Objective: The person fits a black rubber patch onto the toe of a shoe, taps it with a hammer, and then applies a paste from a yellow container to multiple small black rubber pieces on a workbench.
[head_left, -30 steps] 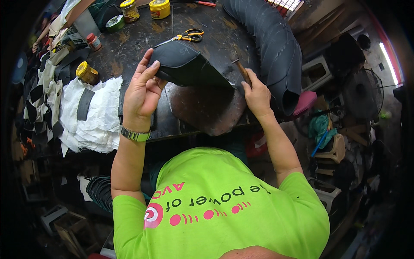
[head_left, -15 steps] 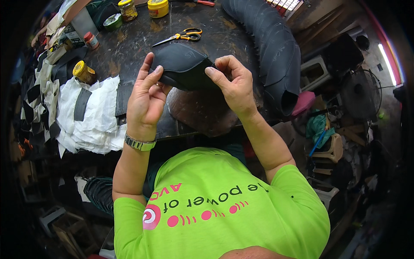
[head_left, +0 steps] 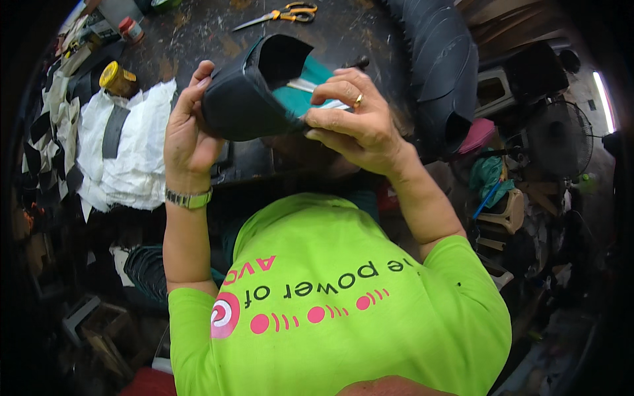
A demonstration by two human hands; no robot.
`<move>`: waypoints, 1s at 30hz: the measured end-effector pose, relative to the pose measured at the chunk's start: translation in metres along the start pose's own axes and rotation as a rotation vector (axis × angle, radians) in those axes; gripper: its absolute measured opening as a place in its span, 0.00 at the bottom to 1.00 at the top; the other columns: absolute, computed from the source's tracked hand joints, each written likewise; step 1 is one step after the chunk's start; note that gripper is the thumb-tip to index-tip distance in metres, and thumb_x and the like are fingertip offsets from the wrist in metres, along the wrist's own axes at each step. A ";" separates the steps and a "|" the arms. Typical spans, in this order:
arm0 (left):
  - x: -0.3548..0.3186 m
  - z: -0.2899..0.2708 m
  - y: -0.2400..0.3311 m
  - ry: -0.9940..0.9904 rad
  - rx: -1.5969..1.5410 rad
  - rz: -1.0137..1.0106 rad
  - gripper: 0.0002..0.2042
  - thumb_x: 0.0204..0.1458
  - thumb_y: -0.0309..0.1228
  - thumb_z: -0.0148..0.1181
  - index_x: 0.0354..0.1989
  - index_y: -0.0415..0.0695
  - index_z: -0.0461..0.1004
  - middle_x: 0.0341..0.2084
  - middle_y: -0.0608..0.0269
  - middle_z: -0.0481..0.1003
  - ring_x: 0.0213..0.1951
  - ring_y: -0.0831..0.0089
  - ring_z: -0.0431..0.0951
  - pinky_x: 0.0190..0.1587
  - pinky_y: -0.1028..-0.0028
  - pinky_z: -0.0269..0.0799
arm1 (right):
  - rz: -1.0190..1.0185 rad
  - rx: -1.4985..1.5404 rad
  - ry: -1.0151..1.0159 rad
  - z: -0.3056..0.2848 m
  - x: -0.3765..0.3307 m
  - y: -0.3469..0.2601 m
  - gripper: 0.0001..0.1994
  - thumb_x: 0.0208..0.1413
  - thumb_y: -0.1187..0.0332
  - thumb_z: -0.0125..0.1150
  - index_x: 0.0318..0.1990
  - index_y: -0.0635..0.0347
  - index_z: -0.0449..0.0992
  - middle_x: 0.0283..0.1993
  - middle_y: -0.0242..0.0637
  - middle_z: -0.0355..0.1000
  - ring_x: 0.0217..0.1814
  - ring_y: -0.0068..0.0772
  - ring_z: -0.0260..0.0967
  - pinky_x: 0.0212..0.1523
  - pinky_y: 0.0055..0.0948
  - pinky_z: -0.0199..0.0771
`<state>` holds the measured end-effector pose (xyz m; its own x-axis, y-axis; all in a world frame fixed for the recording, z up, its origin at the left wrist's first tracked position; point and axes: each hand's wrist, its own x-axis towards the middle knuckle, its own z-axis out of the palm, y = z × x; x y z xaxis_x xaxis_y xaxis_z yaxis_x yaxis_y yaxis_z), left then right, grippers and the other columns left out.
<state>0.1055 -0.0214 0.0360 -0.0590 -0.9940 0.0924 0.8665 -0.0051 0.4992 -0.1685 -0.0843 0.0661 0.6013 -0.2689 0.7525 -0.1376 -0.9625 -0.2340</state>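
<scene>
Between my hands, above the near part of the table, is a black shoe upper (head_left: pixel 234 102) with a teal lining (head_left: pixel 312 74). Its opening is turned up, so the inside shows, with some white along the lining. My left hand (head_left: pixel 188 132) grips the closed, rounded left end, thumb and fingers wrapped on it. At the right side, my right hand (head_left: pixel 360 122), with a ring on one finger, is closed on the upper's lower right edge; its fingertips partly cover the lining. Yellow-and-black scissors (head_left: pixel 290 14) lie on the table beyond the upper.
A long row of nested black shoe uppers (head_left: pixel 442 59) runs along the table's right side. White sheets (head_left: pixel 135 158) bearing a black strip (head_left: pixel 116 132) lie at left, near a yellow-lidded jar (head_left: pixel 119 80). A red-capped bottle (head_left: pixel 131 30) stands farther back. A fan (head_left: pixel 558 138) is at far right.
The shoe upper has been turned from showing its smooth outside to showing its opening and teal lining. Both hands have shifted with it, and the view has tilted nearer.
</scene>
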 end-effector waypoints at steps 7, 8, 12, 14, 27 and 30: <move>-0.017 -0.037 -0.047 0.301 0.244 0.146 0.16 0.61 0.29 0.49 0.56 0.42 0.70 0.39 0.61 0.77 0.35 0.76 0.80 0.42 0.76 0.80 | 0.864 -0.637 -0.364 -0.015 -0.083 0.053 0.23 0.58 0.65 0.59 0.62 0.54 0.70 0.50 0.55 0.73 0.55 0.58 0.70 0.56 0.51 0.72; -0.018 -0.038 -0.050 0.303 0.297 0.159 0.17 0.62 0.30 0.49 0.58 0.41 0.69 0.42 0.59 0.77 0.38 0.75 0.80 0.45 0.75 0.79 | 0.859 -0.605 -0.374 -0.016 -0.092 0.064 0.23 0.58 0.66 0.57 0.63 0.54 0.69 0.50 0.55 0.73 0.55 0.60 0.70 0.56 0.52 0.72; -0.017 -0.036 -0.048 0.284 0.479 0.119 0.20 0.63 0.32 0.52 0.63 0.39 0.68 0.49 0.58 0.76 0.45 0.74 0.80 0.51 0.76 0.77 | 0.906 -0.503 -0.371 -0.017 -0.104 0.095 0.24 0.57 0.66 0.52 0.63 0.55 0.70 0.52 0.60 0.72 0.54 0.65 0.71 0.58 0.53 0.71; -0.014 -0.033 -0.039 0.281 0.492 0.006 0.19 0.63 0.31 0.52 0.62 0.40 0.69 0.49 0.58 0.76 0.46 0.74 0.80 0.51 0.75 0.77 | 0.911 -0.449 -0.268 -0.019 -0.096 0.103 0.24 0.57 0.64 0.52 0.62 0.54 0.71 0.52 0.60 0.72 0.55 0.65 0.71 0.58 0.53 0.71; 0.024 -0.032 -0.085 0.285 0.462 0.299 0.15 0.62 0.28 0.57 0.56 0.38 0.73 0.46 0.58 0.78 0.43 0.75 0.81 0.47 0.78 0.79 | 0.714 0.482 0.291 -0.036 -0.051 -0.031 0.25 0.71 0.63 0.53 0.73 0.50 0.61 0.31 0.34 0.70 0.22 0.19 0.62 0.23 0.17 0.63; 0.022 -0.037 -0.086 0.280 0.483 0.315 0.15 0.63 0.28 0.56 0.57 0.38 0.73 0.45 0.58 0.78 0.42 0.76 0.81 0.46 0.78 0.80 | 0.824 0.084 -0.315 -0.027 -0.061 -0.038 0.24 0.67 0.67 0.56 0.69 0.54 0.65 0.48 0.42 0.76 0.40 0.31 0.73 0.41 0.25 0.72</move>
<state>0.0480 -0.0466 -0.0366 0.3500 -0.9312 0.1017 0.4966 0.2765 0.8228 -0.2208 -0.0322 0.0458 0.5274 -0.8407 0.1232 -0.5716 -0.4583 -0.6806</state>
